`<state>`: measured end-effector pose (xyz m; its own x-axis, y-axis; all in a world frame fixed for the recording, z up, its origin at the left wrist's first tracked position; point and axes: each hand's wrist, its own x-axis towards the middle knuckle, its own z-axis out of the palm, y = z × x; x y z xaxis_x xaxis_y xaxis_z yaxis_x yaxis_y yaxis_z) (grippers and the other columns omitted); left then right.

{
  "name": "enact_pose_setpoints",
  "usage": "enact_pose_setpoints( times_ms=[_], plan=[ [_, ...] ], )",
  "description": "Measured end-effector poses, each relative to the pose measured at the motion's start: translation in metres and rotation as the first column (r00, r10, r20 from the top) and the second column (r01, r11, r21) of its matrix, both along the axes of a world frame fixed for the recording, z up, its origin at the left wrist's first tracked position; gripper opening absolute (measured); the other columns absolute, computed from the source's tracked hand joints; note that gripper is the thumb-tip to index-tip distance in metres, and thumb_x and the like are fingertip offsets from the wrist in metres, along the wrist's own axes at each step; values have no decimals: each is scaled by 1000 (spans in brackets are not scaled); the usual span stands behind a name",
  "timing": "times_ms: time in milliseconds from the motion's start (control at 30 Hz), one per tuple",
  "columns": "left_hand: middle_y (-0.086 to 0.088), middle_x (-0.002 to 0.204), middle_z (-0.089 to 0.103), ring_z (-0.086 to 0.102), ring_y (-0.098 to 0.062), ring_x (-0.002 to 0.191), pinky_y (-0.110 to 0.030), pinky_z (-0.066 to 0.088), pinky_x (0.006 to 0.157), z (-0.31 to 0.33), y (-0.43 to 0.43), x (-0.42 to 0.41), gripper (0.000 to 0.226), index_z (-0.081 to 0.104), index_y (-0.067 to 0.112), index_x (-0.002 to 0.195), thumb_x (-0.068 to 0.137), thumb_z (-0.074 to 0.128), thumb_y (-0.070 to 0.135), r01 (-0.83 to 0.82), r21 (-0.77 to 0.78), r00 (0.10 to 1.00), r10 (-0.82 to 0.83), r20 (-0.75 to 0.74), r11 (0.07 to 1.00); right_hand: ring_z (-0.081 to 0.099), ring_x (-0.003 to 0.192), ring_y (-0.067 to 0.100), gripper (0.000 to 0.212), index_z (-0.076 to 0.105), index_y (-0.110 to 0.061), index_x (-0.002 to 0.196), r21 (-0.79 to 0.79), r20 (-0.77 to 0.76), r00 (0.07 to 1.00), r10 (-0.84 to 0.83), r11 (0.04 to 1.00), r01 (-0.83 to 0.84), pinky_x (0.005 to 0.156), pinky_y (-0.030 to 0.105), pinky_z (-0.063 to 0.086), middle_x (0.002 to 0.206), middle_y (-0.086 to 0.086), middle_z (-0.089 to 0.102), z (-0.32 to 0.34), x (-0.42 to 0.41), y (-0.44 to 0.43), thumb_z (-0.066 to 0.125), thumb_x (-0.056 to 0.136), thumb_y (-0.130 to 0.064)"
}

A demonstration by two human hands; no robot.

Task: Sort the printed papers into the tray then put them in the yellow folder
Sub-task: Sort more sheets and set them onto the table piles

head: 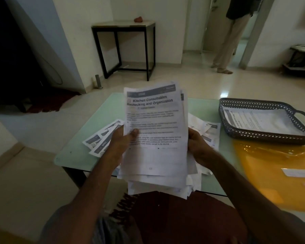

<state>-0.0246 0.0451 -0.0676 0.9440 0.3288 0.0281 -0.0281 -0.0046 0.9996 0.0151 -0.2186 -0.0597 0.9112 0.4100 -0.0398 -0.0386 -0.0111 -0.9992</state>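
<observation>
Sorting looks barely begun: both the left hand [121, 138] and right hand [198, 146] grip a thick stack of printed papers [155, 138] above the table [74, 155], loose sheets [102, 138] lie beneath, the tray [264, 103] holds few, and the yellow folder [275, 173] lies unfilled, apparently.

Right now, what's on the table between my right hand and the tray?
In the head view, loose printed sheets lie on the green table between the right hand, gripping the paper stack, and the tray, almost reaching its rim.
</observation>
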Motion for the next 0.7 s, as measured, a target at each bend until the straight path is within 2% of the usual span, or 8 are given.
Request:
enact_pose_setpoints(
  times_ms=[100, 133, 200, 233, 300, 467, 567, 700],
  plan=[
    [11, 107, 70, 67, -7, 99, -23, 53, 85, 5, 4, 0, 31, 62, 20, 122, 92, 67, 10, -105, 17, 993, 104, 62, 994, 70, 101, 26, 51, 68, -25, 114, -182, -83, 987, -136, 976, 120, 82, 41, 58, 111, 5, 73, -2, 4, 7, 31, 105, -59],
    [12, 105, 69, 67, -5, 96, -22, 53, 84, 6, 9, 0, 31, 62, 20, 121, 93, 66, 9, -147, 30, 987, 144, 77, 989, 67, 102, 29, 52, 65, -23, 112, -353, -8, 982, -188, 920, 173, 82, 40, 54, 113, 8, 69, -8, 5, 9, 30, 104, -62],
    [11, 103, 69, 67, -4, 92, -20, 55, 81, 8, 15, 0, 30, 62, 17, 122, 94, 65, 8, -194, 43, 978, 189, 88, 980, 58, 112, 36, 38, 57, -16, 119, -699, 208, 965, -157, 666, 259, 89, 40, 46, 123, 15, 59, -27, 2, 8, 55, 99, -47],
    [9, 103, 69, 67, -6, 92, -22, 55, 81, 9, 18, 1, 29, 62, 17, 121, 94, 64, 8, -207, 42, 975, 202, 91, 977, 52, 117, 40, 45, 51, -12, 127, -804, 245, 967, -69, 543, 243, 93, 42, 43, 128, 17, 52, -38, 0, 7, 64, 94, -38],
    [3, 105, 70, 68, -15, 96, -31, 56, 86, 11, 25, 0, 26, 62, 18, 118, 94, 64, 8, -238, 52, 968, 232, 95, 970, 44, 121, 44, 66, 41, -7, 136, -871, 272, 961, 40, 434, 229, 95, 45, 41, 132, 20, 43, -49, -7, 9, 72, 87, -38],
    [-7, 114, 67, 64, -23, 102, -35, 52, 91, 9, 41, -2, 31, 61, 9, 125, 95, 62, 6, -315, 81, 947, 308, 91, 945, 49, 124, 39, 88, 39, -10, 137, -812, 153, 986, -63, 561, 162, 99, 46, 47, 133, 19, 51, -52, 10, 2, 87, 73, -47],
    [-5, 113, 68, 65, -23, 102, -33, 53, 89, 7, 39, -3, 33, 61, 9, 128, 96, 61, 5, -298, 86, 954, 293, 63, 951, 61, 110, 32, 55, 49, -13, 123, -740, 121, 988, -92, 655, 152, 91, 40, 51, 121, 13, 65, -51, 16, -6, 82, 82, -30],
    [-6, 114, 67, 64, -23, 102, -36, 53, 91, 6, 37, -1, 31, 60, 10, 127, 96, 60, 6, -291, 73, 957, 290, 34, 954, 64, 103, 29, 22, 64, -9, 115, -495, 312, 928, -203, 799, 341, 87, 37, 52, 114, 9, 69, -28, 29, -23, 69, 95, -15]
  ],
)
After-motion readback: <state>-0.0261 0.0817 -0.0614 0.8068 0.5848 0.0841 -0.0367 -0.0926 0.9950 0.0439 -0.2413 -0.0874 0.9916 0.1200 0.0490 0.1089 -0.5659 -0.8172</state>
